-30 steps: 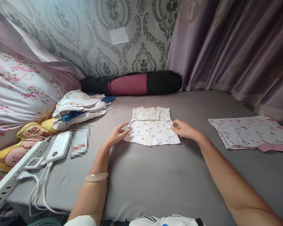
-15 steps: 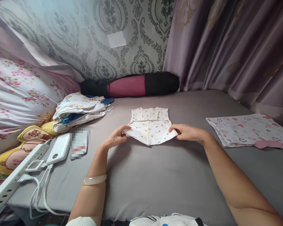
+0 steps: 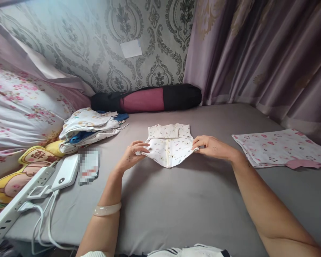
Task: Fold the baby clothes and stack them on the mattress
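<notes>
A small white printed baby garment (image 3: 169,147) with a pale yellow button strip lies in the middle of the grey sheet. Its lower part is lifted off the sheet, and the near edge sags between my hands. At the left corner of that edge, my left hand (image 3: 132,155) pinches the cloth between thumb and fingers. My right hand (image 3: 212,147) grips the opposite corner the same way. The far part of the garment rests flat, with a fold line across it.
Folded white-and-pink printed cloth (image 3: 280,148) lies at the right. Piled clothes (image 3: 91,125) sit at the left, near a yellow cushion (image 3: 16,178), a white power bank (image 3: 65,171) and a power strip (image 3: 18,200) with cables. A black-and-maroon long bag (image 3: 147,99) lies along the wall.
The fingers of both hands have shifted on the garment's corners, with more left-hand fingers now over the cloth. The garment stays in nearly the same place, and the view has moved slightly.
</notes>
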`<state>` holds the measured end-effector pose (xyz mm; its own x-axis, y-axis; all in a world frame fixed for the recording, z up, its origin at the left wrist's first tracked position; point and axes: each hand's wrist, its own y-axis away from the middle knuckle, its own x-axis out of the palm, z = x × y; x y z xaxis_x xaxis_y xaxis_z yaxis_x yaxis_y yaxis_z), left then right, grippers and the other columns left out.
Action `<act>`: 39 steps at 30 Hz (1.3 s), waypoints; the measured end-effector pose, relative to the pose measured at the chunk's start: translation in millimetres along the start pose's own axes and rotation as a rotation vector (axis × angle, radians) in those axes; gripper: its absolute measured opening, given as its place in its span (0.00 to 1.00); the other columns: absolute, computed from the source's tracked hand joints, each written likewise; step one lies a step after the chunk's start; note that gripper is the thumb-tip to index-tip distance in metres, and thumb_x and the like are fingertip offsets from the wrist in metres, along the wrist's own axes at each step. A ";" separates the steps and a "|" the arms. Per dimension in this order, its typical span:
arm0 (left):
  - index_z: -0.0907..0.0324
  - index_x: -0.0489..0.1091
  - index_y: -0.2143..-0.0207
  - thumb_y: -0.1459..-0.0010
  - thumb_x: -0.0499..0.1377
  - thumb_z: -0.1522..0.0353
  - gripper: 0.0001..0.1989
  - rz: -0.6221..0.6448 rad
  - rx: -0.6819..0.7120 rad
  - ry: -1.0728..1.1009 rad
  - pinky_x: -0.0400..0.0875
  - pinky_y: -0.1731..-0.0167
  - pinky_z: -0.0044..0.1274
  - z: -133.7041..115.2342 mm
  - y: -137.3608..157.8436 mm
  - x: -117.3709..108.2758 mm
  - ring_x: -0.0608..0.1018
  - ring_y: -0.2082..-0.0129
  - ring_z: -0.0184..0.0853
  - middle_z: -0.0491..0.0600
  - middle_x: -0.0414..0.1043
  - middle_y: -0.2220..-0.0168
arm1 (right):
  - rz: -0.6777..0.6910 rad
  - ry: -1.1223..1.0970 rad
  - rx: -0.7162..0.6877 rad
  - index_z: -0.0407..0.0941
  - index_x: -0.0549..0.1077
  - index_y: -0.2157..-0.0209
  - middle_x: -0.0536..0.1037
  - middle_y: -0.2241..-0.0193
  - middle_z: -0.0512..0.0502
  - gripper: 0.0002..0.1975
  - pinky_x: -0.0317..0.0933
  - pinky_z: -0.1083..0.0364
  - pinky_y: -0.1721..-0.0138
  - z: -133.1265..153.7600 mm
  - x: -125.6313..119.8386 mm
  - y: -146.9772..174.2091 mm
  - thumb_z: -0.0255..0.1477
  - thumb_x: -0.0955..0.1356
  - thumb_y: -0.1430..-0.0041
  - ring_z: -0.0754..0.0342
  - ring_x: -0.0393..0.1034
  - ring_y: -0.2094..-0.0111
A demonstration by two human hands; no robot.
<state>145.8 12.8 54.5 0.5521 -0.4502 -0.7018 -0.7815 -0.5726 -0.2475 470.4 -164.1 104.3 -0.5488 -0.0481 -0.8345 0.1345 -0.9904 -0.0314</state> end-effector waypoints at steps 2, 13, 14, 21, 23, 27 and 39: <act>0.52 0.77 0.66 0.44 0.61 0.59 0.09 0.059 -0.011 0.063 0.56 0.41 0.38 -2.9 0.4 -2.8 0.66 0.45 0.43 0.49 0.77 0.54 | 0.049 -0.013 0.002 0.48 0.80 0.68 0.77 0.62 0.47 0.14 0.58 0.55 0.56 2.5 -4.7 2.6 0.33 0.63 0.43 0.51 0.69 0.60; 0.58 0.77 0.63 0.46 0.61 0.60 0.13 0.077 -0.159 0.279 0.70 0.57 0.26 -13.8 1.1 -8.8 0.76 0.58 0.39 0.50 0.77 0.61 | 0.089 -0.195 0.177 0.45 0.79 0.67 0.78 0.64 0.48 0.16 0.59 0.56 0.61 -7.7 -12.5 9.4 0.41 0.66 0.46 0.51 0.69 0.63; 0.59 0.77 0.63 0.46 0.60 0.60 0.14 0.022 -0.180 0.284 0.70 0.59 0.25 -11.5 -2.0 -3.8 0.76 0.60 0.38 0.49 0.77 0.63 | 0.035 -0.182 0.186 0.45 0.79 0.67 0.78 0.65 0.48 0.16 0.59 0.56 0.61 -10.5 -9.9 6.8 0.41 0.66 0.45 0.51 0.69 0.63; 0.58 0.77 0.63 0.45 0.59 0.58 0.15 -0.354 -0.172 0.156 0.69 0.63 0.23 8.3 -36.2 31.1 0.76 0.64 0.36 0.48 0.77 0.66 | -0.421 -0.102 0.168 0.46 0.78 0.64 0.78 0.64 0.47 0.13 0.59 0.57 0.63 -36.8 18.5 -22.7 0.36 0.64 0.43 0.54 0.69 0.66; 0.57 0.77 0.63 0.44 0.58 0.59 0.14 -0.416 -0.149 0.100 0.69 0.63 0.24 11.7 -45.6 35.9 0.76 0.65 0.35 0.47 0.77 0.66 | -0.541 -0.047 0.156 0.46 0.78 0.63 0.77 0.64 0.46 0.12 0.60 0.56 0.63 -45.9 28.5 -32.8 0.35 0.64 0.42 0.54 0.69 0.66; 0.56 0.76 0.63 0.42 0.56 0.63 0.11 -0.487 -0.129 -0.018 0.68 0.60 0.26 17.4 -62.3 42.0 0.75 0.65 0.35 0.48 0.77 0.66 | -0.712 0.076 0.148 0.46 0.77 0.60 0.77 0.62 0.45 0.12 0.60 0.56 0.62 -60.5 46.1 -51.0 0.32 0.63 0.40 0.52 0.70 0.63; 0.56 0.75 0.59 0.41 0.54 0.68 0.11 -0.353 -0.346 -0.185 0.65 0.59 0.27 62.1 -100.3 61.4 0.75 0.62 0.37 0.49 0.75 0.64 | -0.474 0.290 0.451 0.47 0.74 0.55 0.74 0.54 0.44 0.15 0.58 0.57 0.61 -80.3 55.7 -83.9 0.30 0.59 0.35 0.51 0.68 0.56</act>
<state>240.0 85.2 -5.3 0.6794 -0.0790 -0.7295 -0.3986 -0.8745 -0.2766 494.8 -73.2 16.2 -0.2137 0.3750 -0.9021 -0.4524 -0.8564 -0.2488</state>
